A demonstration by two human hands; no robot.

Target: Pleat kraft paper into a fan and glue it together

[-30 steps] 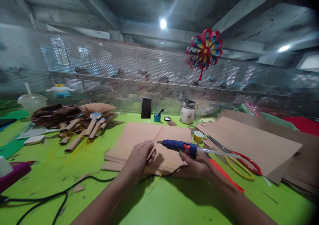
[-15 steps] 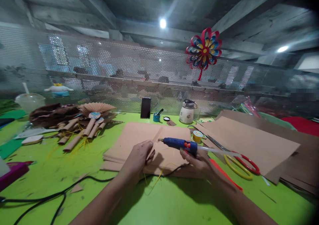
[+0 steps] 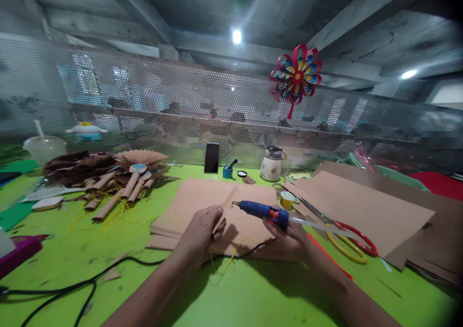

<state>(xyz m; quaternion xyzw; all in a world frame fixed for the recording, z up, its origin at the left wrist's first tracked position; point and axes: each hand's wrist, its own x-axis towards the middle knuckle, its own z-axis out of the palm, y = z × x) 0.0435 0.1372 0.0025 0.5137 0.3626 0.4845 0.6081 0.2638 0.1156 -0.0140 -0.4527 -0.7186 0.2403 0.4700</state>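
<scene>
My right hand (image 3: 289, 235) is wrapped around a blue hot glue gun (image 3: 255, 209) with a clear glue stick (image 3: 311, 222) poking out of its back. The gun's nozzle points left, just beside a narrow strip of brown paper (image 3: 230, 197). That strip is pinched in the fingers of my left hand (image 3: 205, 225); its lower part is hidden by the fingers. Yellow threads (image 3: 231, 256) hang below the left hand. Under both hands lies a stack of brown paper sheets (image 3: 202, 192), crossed at its near edge by the black cord (image 3: 144, 260).
Scissors (image 3: 338, 225) and loose brown paper (image 3: 365, 197) lie at right. Near the stack stand a yellow spool (image 3: 287, 200), a blue jar (image 3: 227, 171), a phone (image 3: 211, 157) and a white bottle (image 3: 271, 165). Paper fans with rolled handles (image 3: 132, 184) are piled at left.
The glue gun's nozzle has shifted slightly right, a little away from the strip, and my right hand has moved with it. My left hand stays nearly still.
</scene>
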